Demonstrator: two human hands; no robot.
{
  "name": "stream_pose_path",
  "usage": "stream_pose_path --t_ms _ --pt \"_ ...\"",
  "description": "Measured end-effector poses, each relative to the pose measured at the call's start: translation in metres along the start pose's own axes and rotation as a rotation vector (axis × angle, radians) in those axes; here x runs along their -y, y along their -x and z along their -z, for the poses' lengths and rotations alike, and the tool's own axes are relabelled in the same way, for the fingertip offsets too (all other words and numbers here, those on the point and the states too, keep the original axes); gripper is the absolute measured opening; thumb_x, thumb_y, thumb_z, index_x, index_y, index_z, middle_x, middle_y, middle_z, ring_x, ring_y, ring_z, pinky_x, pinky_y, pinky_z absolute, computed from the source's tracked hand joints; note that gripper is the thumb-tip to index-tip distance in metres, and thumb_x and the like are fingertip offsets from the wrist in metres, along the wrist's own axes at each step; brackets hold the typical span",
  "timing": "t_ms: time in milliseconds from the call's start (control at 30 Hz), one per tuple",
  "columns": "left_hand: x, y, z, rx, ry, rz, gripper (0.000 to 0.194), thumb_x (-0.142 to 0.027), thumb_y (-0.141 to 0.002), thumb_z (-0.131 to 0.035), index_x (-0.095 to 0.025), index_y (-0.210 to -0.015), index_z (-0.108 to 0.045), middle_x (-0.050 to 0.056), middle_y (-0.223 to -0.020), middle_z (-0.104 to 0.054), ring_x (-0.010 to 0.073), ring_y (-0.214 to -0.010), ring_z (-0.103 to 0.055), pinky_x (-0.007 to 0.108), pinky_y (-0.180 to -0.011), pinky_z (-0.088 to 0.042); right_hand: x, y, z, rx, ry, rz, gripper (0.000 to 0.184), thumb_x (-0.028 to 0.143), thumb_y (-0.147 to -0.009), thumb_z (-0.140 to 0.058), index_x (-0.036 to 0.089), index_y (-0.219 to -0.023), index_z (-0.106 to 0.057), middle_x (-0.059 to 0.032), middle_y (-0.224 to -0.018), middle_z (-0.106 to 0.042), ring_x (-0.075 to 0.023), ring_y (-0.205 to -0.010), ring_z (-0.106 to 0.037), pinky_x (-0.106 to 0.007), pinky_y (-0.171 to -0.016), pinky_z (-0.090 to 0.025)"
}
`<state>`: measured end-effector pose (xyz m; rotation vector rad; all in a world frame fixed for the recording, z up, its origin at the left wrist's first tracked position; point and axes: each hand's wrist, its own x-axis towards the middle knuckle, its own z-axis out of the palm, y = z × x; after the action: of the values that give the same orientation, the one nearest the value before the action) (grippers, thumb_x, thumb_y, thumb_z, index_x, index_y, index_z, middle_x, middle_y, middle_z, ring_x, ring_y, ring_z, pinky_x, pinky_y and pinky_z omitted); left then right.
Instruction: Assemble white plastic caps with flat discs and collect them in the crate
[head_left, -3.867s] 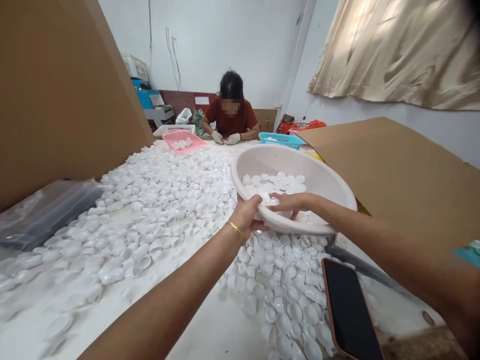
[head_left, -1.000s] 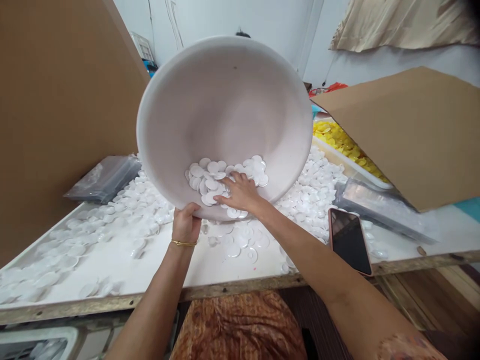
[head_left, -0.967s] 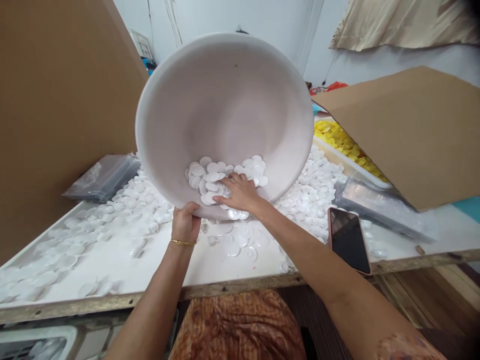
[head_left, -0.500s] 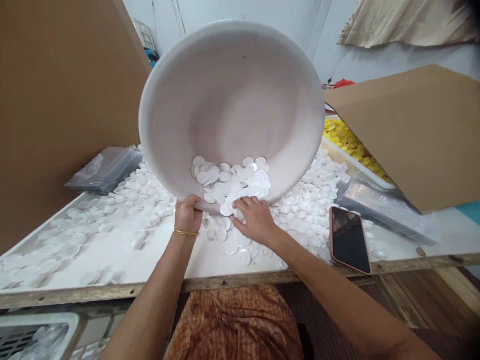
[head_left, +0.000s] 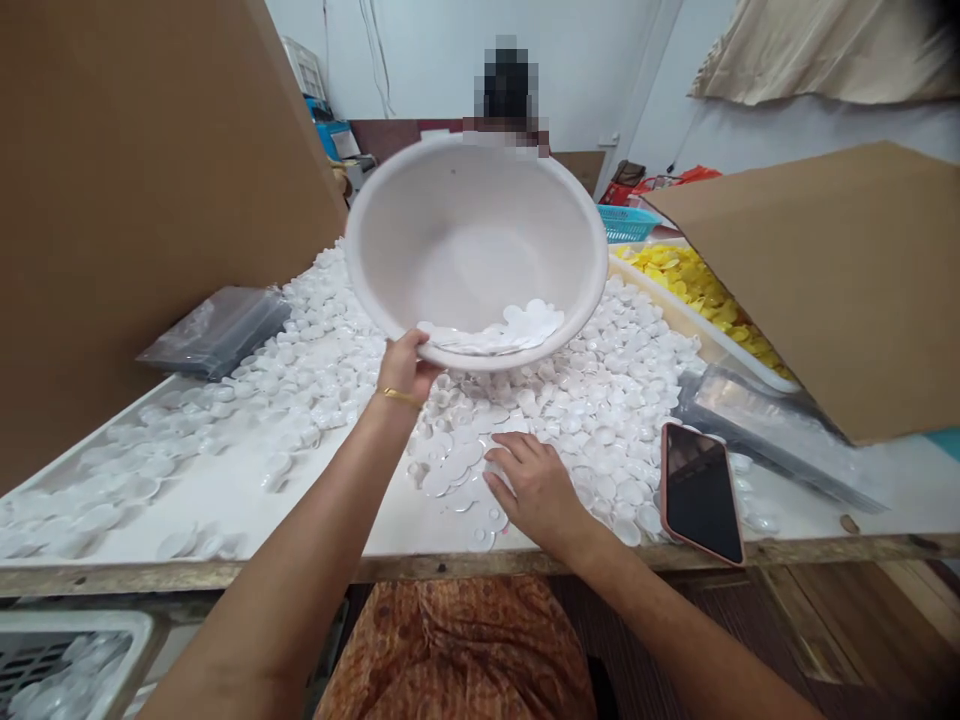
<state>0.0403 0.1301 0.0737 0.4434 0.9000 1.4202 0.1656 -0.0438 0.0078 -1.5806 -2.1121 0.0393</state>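
My left hand [head_left: 403,368] grips the near rim of a large pale pink basin [head_left: 465,230], held tilted toward me above the table. A few flat white discs [head_left: 517,325] lie at the basin's low edge. My right hand [head_left: 534,488] rests flat on the white table, fingers spread over a small heap of flat white discs [head_left: 454,470] near the front edge. Beyond it spreads a wide pile of white plastic caps [head_left: 600,400].
A phone [head_left: 701,493] lies face up to the right of my right hand. Cardboard sheets stand at the left [head_left: 150,180] and right [head_left: 825,270]. A tray of yellow caps [head_left: 690,290], plastic-wrapped packs [head_left: 214,330], a blue basket [head_left: 626,222] and a seated person [head_left: 508,95] lie beyond.
The basin has swung away and lowered, no longer tipped steeply at me. My right hand came out of the basin and now lies on the discs on the table.
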Motion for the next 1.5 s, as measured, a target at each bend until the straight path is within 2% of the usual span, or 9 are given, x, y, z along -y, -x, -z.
stream_pose_path --t_ms 200,333,500,600,700,833,967,1200,1500 --pt "0.023 -0.012 -0.059 0.054 -0.113 0.102 0.025 -0.007 -0.063 -0.053 -0.018 -0.085 -0.048 0.002 -0.078 -0.049 0.0163 -0.077 -0.053 0.038 -0.066 -0.055 -0.012 0.005 -0.013 -0.066 0.017 -0.055 0.02 0.023 -0.085 -0.048 0.018 -0.101 -0.058 -0.0104 -0.114 -0.057 -0.0235 -0.105 -0.048 -0.037 -0.084 -0.04" --pt "0.036 -0.017 -0.094 0.232 -0.21 0.21 0.03 -0.018 -0.07 -0.059 -0.019 -0.098 -0.046 0.009 -0.1 -0.049 0.0227 -0.09 -0.052 0.042 -0.066 -0.055 -0.015 0.006 -0.022 -0.047 -0.018 -0.039 0.02 0.022 -0.085 -0.048 0.018 -0.101 -0.058 -0.0104 -0.113 -0.057 -0.0235 -0.104 -0.049 -0.038 -0.084 -0.04" --pt "0.038 -0.01 -0.105 0.401 -0.356 0.164 0.04 -0.021 -0.081 -0.048 -0.023 -0.119 -0.037 0.011 -0.125 -0.041 0.0219 -0.098 -0.052 0.035 -0.068 -0.054 -0.017 0.005 -0.024 -0.051 -0.032 -0.027 0.021 0.024 -0.084 -0.049 0.018 -0.102 -0.058 -0.0103 -0.113 -0.057 -0.0236 -0.104 -0.049 -0.038 -0.083 -0.039" --pt "0.022 0.006 -0.072 0.525 -0.619 0.096 0.046 -0.023 -0.08 -0.05 -0.02 -0.125 -0.039 0.012 -0.12 -0.049 0.017 -0.085 -0.057 0.031 -0.068 -0.052 -0.02 0.007 -0.022 -0.072 -0.037 0.0 0.022 0.026 -0.084 -0.049 0.018 -0.102 -0.058 -0.0102 -0.114 -0.057 -0.0236 -0.107 -0.048 -0.038 -0.085 -0.038" --pt "-0.005 0.029 -0.013 0.609 -1.029 -0.128 0.031 -0.022 -0.075 -0.055 -0.014 -0.105 -0.06 0.009 -0.097 -0.063 0.0136 -0.074 -0.057 0.028 -0.067 -0.048 -0.017 0.009 -0.017 -0.082 -0.045 0.052 0.021 0.026 -0.085 -0.049 0.018 -0.102 -0.059 -0.0094 -0.117 -0.056 -0.024 -0.112 -0.045 -0.039 -0.089 -0.036" --pt "-0.027 0.064 0.072 0.42 -1.531 -0.393 0.016 -0.027 -0.076 -0.054 -0.018 -0.076 -0.067 0.003 -0.075 -0.064 0.0135 -0.067 -0.055 0.028 -0.064 -0.044 0.003 0.004 -0.01 0.003 -0.072 0.149 0.021 0.027 -0.085 -0.049 0.02 -0.103 -0.058 -0.0081 -0.119 -0.055 -0.0243 -0.115 -0.043 -0.039 -0.09 -0.034" --pt "-0.011 0.09 0.129 0.37 -1.789 -0.501 0.016 -0.022 -0.078 -0.054 -0.018 -0.087 -0.066 0.004 -0.079 -0.061 0.015 -0.071 -0.055 0.029 -0.068 -0.044 0.03 -0.015 -0.02 0.13 -0.045 0.263 0.023 0.029 -0.082 -0.056 0.019 -0.103 -0.057 -0.0082 -0.114 -0.057 -0.024 -0.109 -0.045 -0.038 -0.085 -0.036" --pt "0.006 0.112 0.161 0.405 -1.853 -0.618 0.025 -0.016 -0.08 -0.05 -0.019 -0.101 -0.062 0.005 -0.083 -0.059 0.0176 -0.082 -0.055 0.03 -0.073 -0.046 0.03 -0.032 -0.041 0.153 0.096 0.314 0.011 0.022 -0.08 -0.06 0.017 -0.089 -0.061 -0.0074 -0.099 -0.062 -0.0231 -0.099 -0.049 -0.037 -0.08 -0.035" --pt "-0.016 0.108 0.164 0.219 -1.467 -0.476 0.02 -0.021 -0.079 -0.05 -0.021 -0.09 -0.068 0.002 -0.078 -0.063 0.0132 -0.069 -0.057 0.026 -0.066 -0.046 0.039 -0.041 -0.035 -0.013 -0.213 0.029 0.023 0.026 -0.089 -0.043 0.019 -0.083 -0.064 -0.0043 -0.08 -0.065 -0.0168 -0.076 -0.056 -0.029 -0.068 -0.042"
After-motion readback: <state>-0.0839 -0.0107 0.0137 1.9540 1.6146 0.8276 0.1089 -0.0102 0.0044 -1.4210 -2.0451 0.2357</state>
